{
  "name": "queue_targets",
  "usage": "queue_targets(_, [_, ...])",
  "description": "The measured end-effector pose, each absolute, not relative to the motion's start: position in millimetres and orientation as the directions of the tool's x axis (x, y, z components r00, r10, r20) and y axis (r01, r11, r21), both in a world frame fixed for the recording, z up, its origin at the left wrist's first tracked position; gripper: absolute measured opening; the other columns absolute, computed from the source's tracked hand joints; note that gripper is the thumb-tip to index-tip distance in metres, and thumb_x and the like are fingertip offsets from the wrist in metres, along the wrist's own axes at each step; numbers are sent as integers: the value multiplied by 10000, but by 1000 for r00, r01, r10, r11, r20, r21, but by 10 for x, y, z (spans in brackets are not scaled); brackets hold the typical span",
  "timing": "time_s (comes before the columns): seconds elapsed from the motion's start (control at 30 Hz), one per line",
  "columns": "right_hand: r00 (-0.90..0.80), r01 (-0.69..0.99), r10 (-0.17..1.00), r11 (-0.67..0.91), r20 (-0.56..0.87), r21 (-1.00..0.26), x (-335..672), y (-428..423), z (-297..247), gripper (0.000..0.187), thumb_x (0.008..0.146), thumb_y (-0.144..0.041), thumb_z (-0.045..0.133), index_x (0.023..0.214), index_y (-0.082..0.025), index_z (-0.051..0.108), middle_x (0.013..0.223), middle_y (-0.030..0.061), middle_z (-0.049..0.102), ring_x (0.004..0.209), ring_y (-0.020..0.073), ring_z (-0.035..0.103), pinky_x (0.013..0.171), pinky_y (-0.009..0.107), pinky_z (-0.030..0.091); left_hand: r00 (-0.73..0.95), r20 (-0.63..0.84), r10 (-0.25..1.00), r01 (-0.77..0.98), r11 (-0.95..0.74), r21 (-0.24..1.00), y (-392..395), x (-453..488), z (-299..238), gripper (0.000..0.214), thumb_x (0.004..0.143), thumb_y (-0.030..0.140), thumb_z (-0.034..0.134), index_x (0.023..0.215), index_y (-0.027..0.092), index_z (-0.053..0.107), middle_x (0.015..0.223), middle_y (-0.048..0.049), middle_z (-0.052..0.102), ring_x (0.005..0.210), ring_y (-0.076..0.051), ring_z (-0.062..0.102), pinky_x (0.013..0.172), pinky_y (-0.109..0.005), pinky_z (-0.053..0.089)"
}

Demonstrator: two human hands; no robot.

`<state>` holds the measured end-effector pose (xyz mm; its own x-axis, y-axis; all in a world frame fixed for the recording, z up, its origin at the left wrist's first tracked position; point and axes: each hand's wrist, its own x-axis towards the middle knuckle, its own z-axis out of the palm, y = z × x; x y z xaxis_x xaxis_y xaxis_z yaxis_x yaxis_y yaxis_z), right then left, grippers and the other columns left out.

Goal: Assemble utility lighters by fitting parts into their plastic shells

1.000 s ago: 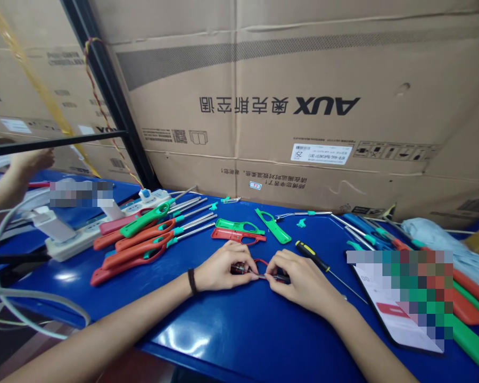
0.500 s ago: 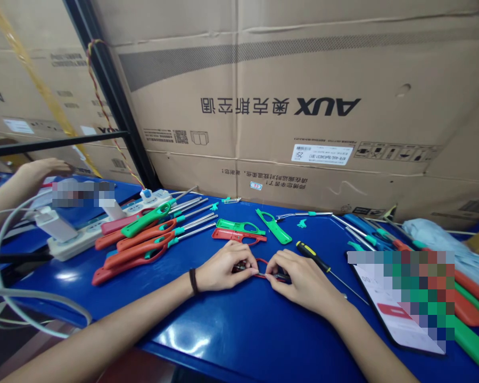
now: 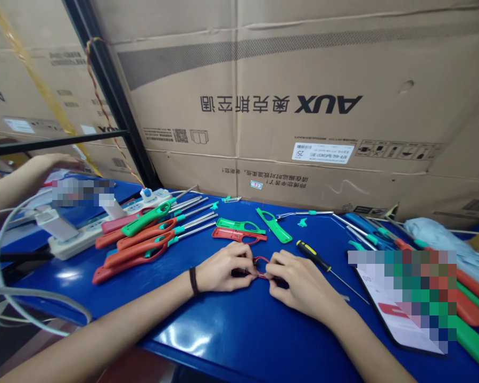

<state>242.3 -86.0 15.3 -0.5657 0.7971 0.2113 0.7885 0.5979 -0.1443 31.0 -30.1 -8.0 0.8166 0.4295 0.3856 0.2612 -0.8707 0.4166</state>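
Between my hands is a red lighter casing [image 3: 262,259], its loop showing and much of it covered by fingers. My left hand [image 3: 228,267] closes on its left end, with some dark small parts under the fingers. The fingers of my right hand [image 3: 299,279] are bent around the right end. Just beyond lie a green half shell [image 3: 239,225] and a red half shell [image 3: 232,234], side by side. Another green half shell [image 3: 274,226] rests at an angle to their right. A yellow-and-black screwdriver [image 3: 313,256] lies beyond my right hand.
Stick lighters in orange, red and green [image 3: 138,250] are piled at left beside a white power strip [image 3: 83,234]. At right are a phone [image 3: 399,314], partly blurred, and more lighters [image 3: 473,340]. Cardboard boxes [image 3: 263,64] stand behind. Another person's arm [image 3: 19,183] reaches in at far left.
My fingertips have shifted on the red casing; the left fingers bend more and the right ones curl in closer. The other person's arm at far left has moved slightly.
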Motion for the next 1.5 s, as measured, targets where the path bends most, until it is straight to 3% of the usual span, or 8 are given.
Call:
queue_targets(0.27, [-588, 784, 774, 616, 235, -68, 2391, -883, 139, 177, 801, -125, 508, 800, -220, 658, 851, 47, 633, 823, 202, 558, 697, 306, 433, 798, 423, 430, 260, -878, 401, -269, 285, -89, 137, 873, 243, 574, 846, 177, 691, 866, -53, 545, 821, -150, 522, 767, -252, 450])
queue_targets(0.47, [-497, 780, 789, 589, 361, -213, 2440, -857, 143, 179, 875, -260, 521, 812, -225, 685, 844, 32, 632, 802, 172, 571, 705, 286, 444, 801, 451, 395, 249, -904, 348, -275, 267, -64, 146, 851, 243, 591, 926, 178, 698, 933, -74, 558, 858, -169, 514, 812, -292, 436])
queue_targets(0.7, [-298, 843, 781, 485, 548, -233, 2520, -783, 160, 325, 955, -324, 415, 757, -205, 644, 762, 37, 653, 734, 158, 586, 736, 282, 435, 770, 440, 462, 306, -872, 382, -263, 303, 0, 178, 892, 282, 543, 930, 196, 694, 922, -50, 631, 868, -160, 575, 832, -282, 431])
queue_targets(0.8, [-276, 835, 754, 495, 597, -239, 2526, -764, 131, 322, 948, -327, 437, 716, -204, 624, 708, 17, 644, 691, 144, 582, 680, 257, 416, 666, 335, 667, 588, -745, 315, 4, 253, 105, 215, 912, 299, 495, 952, 215, 688, 975, -48, 639, 927, -174, 582, 874, -290, 432])
queue_targets(0.87, [-272, 829, 742, 504, 612, -244, 2521, -758, 101, 315, 939, -328, 460, 692, -204, 610, 683, 4, 633, 666, 136, 580, 645, 245, 395, 447, 249, 859, 833, -502, 234, 284, 174, 169, 212, 890, 290, 506, 1020, 233, 665, 1059, -51, 620, 1023, -207, 554, 929, -332, 415])
queue_targets(1.07, [-290, 820, 757, 512, 586, -256, 2513, -757, 59, 302, 931, -314, 480, 670, -206, 589, 661, -14, 632, 648, 129, 585, 625, 230, 369, 33, 179, 983, 986, -61, 154, 939, -55, 169, 429, 771, 388, 611, 1133, 158, 608, 1160, -184, 547, 1133, -413, 463, 884, -531, 400])
queue_targets(1.3, [-315, 835, 786, 496, 532, -238, 2507, -761, 59, 305, 928, -315, 482, 662, -210, 590, 686, -23, 641, 623, 118, 581, 552, 231, 319, 75, 224, 972, 985, -107, 134, 948, -29, 88, 267, 836, 394, 538, 1013, 255, 682, 1161, -102, 579, 1156, -330, 464, 916, -427, 402])
queue_targets(1.5, [-338, 831, 801, 500, 494, -243, 2507, -747, 43, 309, 927, -316, 482, 657, -205, 584, 676, -25, 629, 628, 114, 584, 558, 230, 326, 19, 303, 953, 979, -79, 188, 1007, 72, 41, 392, 788, 465, 565, 1052, 192, 660, 1114, -117, 635, 1109, -340, 514, 905, -440, 406])
